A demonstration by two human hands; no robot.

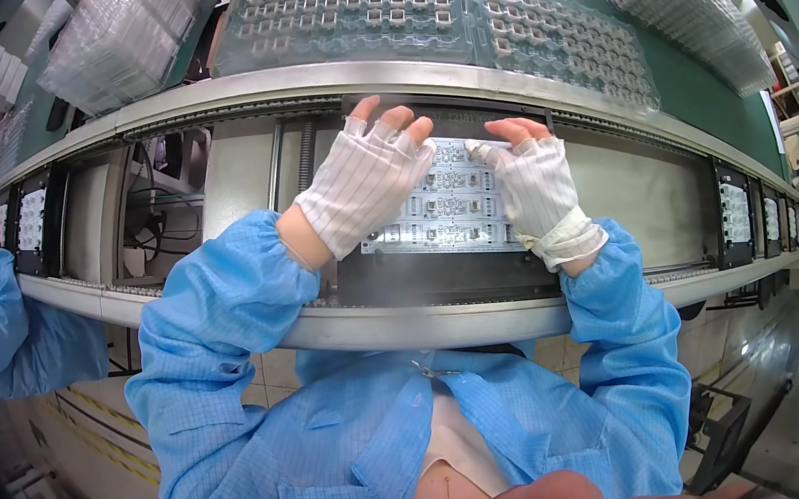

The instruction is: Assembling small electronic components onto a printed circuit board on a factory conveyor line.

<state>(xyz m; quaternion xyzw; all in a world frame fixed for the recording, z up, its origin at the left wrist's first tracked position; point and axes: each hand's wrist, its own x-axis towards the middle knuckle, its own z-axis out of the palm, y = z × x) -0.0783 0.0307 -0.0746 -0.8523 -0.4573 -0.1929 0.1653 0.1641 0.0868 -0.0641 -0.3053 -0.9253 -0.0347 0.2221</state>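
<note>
A white circuit board panel (455, 207) with rows of small components lies in a black carrier plate (394, 285) on the conveyor in front of me. My left hand (368, 178), in a striped fingerless glove, is over the panel's far left corner. Its bare fingertips are bent and apart; the thumb is hidden. At the panel's far right corner is my right hand (533, 176), gloved the same way. Its fingers are curled close together near the thumb, and anything small between them is hidden.
Beyond the conveyor's metal rail (376, 73), clear trays (343, 10) of small parts lie on a green bench. Stacks of empty trays (680, 1) stand at both ends. More loaded carriers (735, 210) sit to the right. A co-worker in blue (14, 310) works at the left.
</note>
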